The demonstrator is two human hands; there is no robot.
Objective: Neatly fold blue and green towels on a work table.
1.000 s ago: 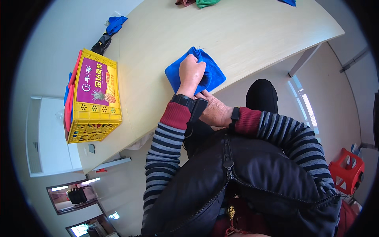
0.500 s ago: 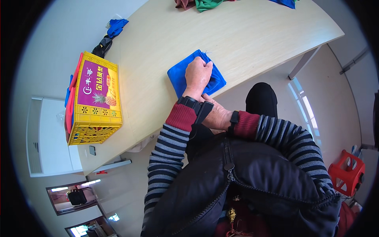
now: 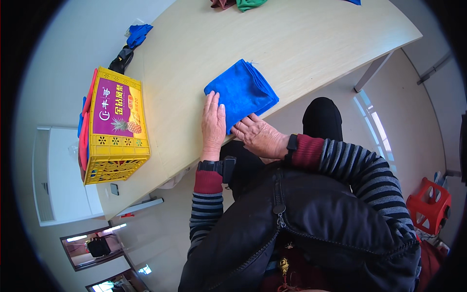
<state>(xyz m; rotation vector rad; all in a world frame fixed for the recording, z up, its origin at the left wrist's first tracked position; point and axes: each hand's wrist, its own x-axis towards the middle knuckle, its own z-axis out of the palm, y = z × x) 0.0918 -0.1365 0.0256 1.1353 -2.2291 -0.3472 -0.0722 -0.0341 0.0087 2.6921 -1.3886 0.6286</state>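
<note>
A blue cloth (image 3: 243, 92), folded into a thick square with layered edges on its right side, lies near the front edge of the table. My left hand (image 3: 213, 122) rests along its left edge, fingers stretched out and fingertips on the fabric. At the cloth's near edge is my right hand (image 3: 260, 136), palm down with its fingers extended and touching the cloth. Neither hand grips anything that I can see. A few loose threads stick out at the cloth's far corner.
A yellow plastic crate (image 3: 119, 129) with red and blue cloth in it stands on the table's left. At the far edge lie a green cloth (image 3: 250, 4) and a brown one (image 3: 223, 4). A blue cloth bundle (image 3: 139, 35) sits at far left. A red stool (image 3: 428, 207) stands right.
My left hand has come off the top of the cloth, moved left and unfolded from a fist to flat fingers. My right hand, earlier partly hidden beneath the left wrist, now shows fully.
</note>
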